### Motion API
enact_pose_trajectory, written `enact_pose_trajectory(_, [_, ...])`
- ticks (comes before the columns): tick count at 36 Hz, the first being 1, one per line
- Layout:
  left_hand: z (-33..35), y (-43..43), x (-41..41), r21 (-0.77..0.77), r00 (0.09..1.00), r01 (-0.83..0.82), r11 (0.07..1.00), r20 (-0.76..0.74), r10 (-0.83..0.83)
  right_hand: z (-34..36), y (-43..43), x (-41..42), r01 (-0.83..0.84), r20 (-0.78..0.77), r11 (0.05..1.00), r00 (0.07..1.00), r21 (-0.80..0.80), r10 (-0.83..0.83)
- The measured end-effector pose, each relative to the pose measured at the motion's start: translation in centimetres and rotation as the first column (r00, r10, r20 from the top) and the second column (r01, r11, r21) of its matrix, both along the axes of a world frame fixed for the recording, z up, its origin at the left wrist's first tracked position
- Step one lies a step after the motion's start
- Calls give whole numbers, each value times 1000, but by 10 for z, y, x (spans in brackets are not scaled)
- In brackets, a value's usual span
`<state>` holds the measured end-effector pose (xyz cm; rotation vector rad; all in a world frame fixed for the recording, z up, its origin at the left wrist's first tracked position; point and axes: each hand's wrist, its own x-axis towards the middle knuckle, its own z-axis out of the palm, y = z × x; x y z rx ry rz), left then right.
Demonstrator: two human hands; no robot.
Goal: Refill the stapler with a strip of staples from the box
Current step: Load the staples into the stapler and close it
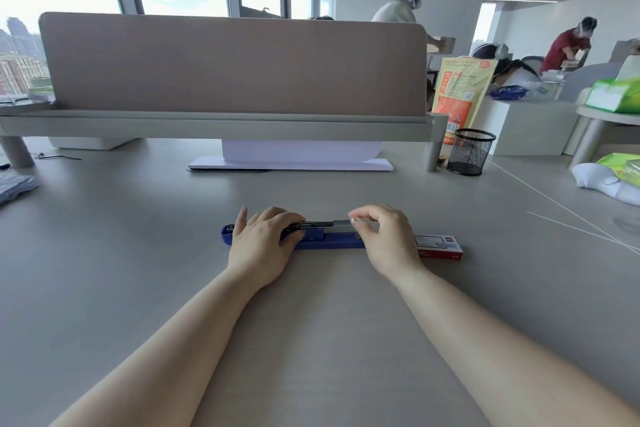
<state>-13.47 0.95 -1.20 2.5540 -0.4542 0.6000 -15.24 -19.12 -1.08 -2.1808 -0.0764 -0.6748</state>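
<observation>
Your left hand [265, 239] presses the blue stapler [322, 240] flat on the desk [311, 322]; your right hand [381, 236] has a narrow grip pinching the staple strip [341, 222] at its open track, with the box [440, 246] just right.

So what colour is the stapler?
The stapler is dark blue with a silver metal staple track on top, seen in the head view.

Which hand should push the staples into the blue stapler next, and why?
Probably the right hand. Its fingertips already pinch at the silver staple strip by the open stapler, while the left hand lies over the stapler's other end, steadying it.
</observation>
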Motion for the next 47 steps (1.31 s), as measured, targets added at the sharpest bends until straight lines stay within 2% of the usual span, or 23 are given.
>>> enact_pose_trajectory(3, [0,0,-1,6,1000,1,1000,1,-1,1,-1,-3,29,42,999,999,-30,-28])
enact_pose_trajectory(7, [0,0,-1,19,1000,-2,1000,6,2,5,2,-11,44,71,985,997,-168,-32])
enact_pose_trajectory(10, [1,0,-1,24,1000,-6,1000,3,6,6,4,-14,43,22,958,999,-283,-39])
enact_pose_trajectory(14, [2,0,-3,21,1000,-10,1000,-5,10,8,4,-17,82,-32,948,995,-309,-96])
enact_pose_trajectory(22, [4,0,-5,48,999,-26,998,-18,27,10,1,-19,129,-86,935,982,-329,-166])
enact_pose_trajectory(26, [4,0,-5,52,998,-53,997,-16,54,9,-1,-19,132,-72,954,985,-269,-157])
enact_pose_trajectory(29, [5,4,-6,69,991,-127,990,-39,130,8,-2,-17,98,-82,979,990,-177,-114])
enact_pose_trajectory(32, [6,11,-7,69,950,-276,959,-132,283,7,-2,-14,78,-132,991,987,-108,-93])
enact_pose_trajectory(35, [8,14,-8,27,857,-431,902,-301,418,7,-1,-15,78,-144,988,985,-133,-97])
enact_pose_trajectory(38, [8,13,-9,-15,817,-468,884,-388,426,7,2,-17,74,-135,975,985,-211,-104])
enact_pose_trajectory(42, [10,9,-9,-182,874,-400,898,-372,314,8,5,-19,60,-150,969,984,-238,-98])
enact_pose_trajectory(47, [16,8,-10,-507,949,-305,806,-229,215,9,0,-18,57,-195,992,978,-115,-79])
